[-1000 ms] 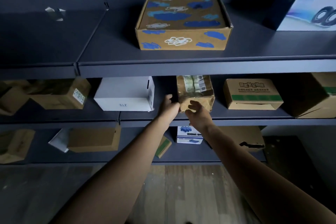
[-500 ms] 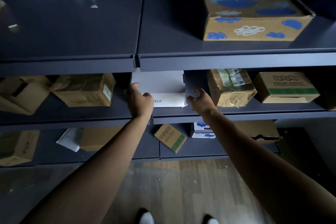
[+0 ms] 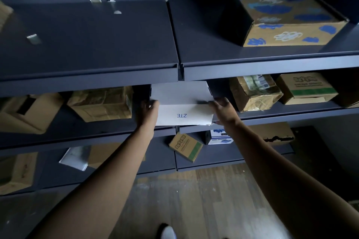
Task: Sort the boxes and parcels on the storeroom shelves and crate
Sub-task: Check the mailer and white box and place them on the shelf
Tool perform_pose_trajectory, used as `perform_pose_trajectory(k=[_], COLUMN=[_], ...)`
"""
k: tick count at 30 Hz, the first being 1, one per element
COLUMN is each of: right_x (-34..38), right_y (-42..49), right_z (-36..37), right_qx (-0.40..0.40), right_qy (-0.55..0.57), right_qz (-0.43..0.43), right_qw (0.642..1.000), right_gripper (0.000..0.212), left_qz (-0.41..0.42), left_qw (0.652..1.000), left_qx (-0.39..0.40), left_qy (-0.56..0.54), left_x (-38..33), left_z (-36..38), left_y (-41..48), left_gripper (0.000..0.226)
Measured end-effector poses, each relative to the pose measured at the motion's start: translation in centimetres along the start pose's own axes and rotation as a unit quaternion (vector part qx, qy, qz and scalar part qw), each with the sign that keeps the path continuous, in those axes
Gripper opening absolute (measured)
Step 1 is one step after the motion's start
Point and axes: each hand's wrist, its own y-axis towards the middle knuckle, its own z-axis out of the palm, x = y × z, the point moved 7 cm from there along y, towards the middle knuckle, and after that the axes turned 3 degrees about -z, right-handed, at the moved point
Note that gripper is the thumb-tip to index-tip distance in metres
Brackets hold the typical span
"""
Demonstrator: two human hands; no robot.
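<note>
On the middle shelf [image 3: 291,111], the left hand [image 3: 148,108] and right hand [image 3: 221,107] press flat on the two ends of the white box [image 3: 180,103], holding it between them. To do this well, I think both hands should squeeze evenly and slide it out level, under the shelf above. The box is smooth card with sharp corners; the brown parcel [image 3: 252,93] beside it looks crinkly and taped.

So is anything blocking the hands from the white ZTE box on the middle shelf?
No. The left hand and right hand already grip the white ZTE box by its two sides. The taped brown parcel sits apart to its right, clear of the hands.
</note>
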Motion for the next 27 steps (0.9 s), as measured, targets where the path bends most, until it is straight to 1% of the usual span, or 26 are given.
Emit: perform_pose_trajectory(k=[2, 4, 6, 9, 10, 11, 13, 15, 17, 18, 21, 23, 24, 25, 27], right_x=[-0.3, -0.5, -0.3, 0.3, 0.4, 0.6, 1.0, 1.7, 2.2, 2.3, 2.3, 2.1, 2.1, 2.0, 1.8], right_y=[-1.2, -2.4, -3.7, -5.9, -6.6, -7.6, -9.4, -11.1, -12.5, -13.0, -14.8, -16.0, -16.5, -16.9, -17.9], right_z=[-0.3, -0.8, -1.4, -2.4, -2.8, -3.2, -4.2, -5.6, -7.2, -8.0, -10.2, -11.3, -11.8, -12.3, -12.8], right_qx=[-0.007, 0.000, 0.023, 0.062, 0.076, 0.094, 0.126, 0.152, 0.173, 0.179, 0.189, 0.184, 0.172, 0.155, 0.127], right_qy=[0.024, 0.061, 0.086, 0.121, 0.131, 0.132, 0.127, 0.128, 0.129, 0.127, 0.120, 0.119, 0.123, 0.128, 0.135], right_qz=[0.028, 0.048, 0.052, 0.062, 0.066, 0.070, 0.076, 0.076, 0.071, 0.067, 0.067, 0.077, 0.075, 0.074, 0.080], right_qw=[0.999, 0.997, 0.995, 0.989, 0.986, 0.984, 0.981, 0.977, 0.974, 0.973, 0.972, 0.973, 0.974, 0.977, 0.980], right_gripper=[0.030, 0.030, 0.033, 0.036, 0.037, 0.044, 0.064, 0.070, 0.080, 0.080, 0.059, 0.049, 0.044, 0.040, 0.040], left_qz=[-0.020, -0.021, -0.018, -0.019, -0.025, -0.033, -0.049, -0.049, -0.036, -0.025, 0.004, 0.025, 0.028, 0.022, -0.021], left_qw=[0.999, 0.999, 0.999, 0.998, 0.998, 0.997, 0.996, 0.997, 0.998, 0.998, 0.998, 0.998, 0.998, 0.999, 1.000], left_qx=[0.015, 0.025, 0.031, 0.036, 0.038, 0.037, 0.029, 0.018, 0.014, 0.016, 0.019, 0.008, -0.003, -0.012, 0.000], left_qy=[-0.037, -0.041, -0.041, -0.051, -0.054, -0.057, -0.065, -0.064, -0.057, -0.055, -0.065, -0.062, -0.050, -0.036, -0.017], left_x=[0.3, 0.2, 0.0, -0.3, -0.3, -0.3, -0.2, -0.5, -1.0, -1.4, -2.2, -2.7, -2.9, -2.8, -2.0], left_z=[-0.4, -0.9, -1.4, -2.4, -2.7, -3.0, -3.7, -4.3, -4.5, -4.5, -4.2, -3.8, -3.6, -3.2, -1.7], left_y=[-0.9, -2.1, -3.5, -6.2, -7.1, -8.1, -9.8, -11.6, -13.6, -14.7, -17.7, -19.4, -20.3, -21.1, -22.9], left_gripper=[0.017, 0.024, 0.026, 0.021, 0.023, 0.026, 0.027, 0.027, 0.034, 0.037, 0.040, 0.043, 0.050, 0.061, 0.086])
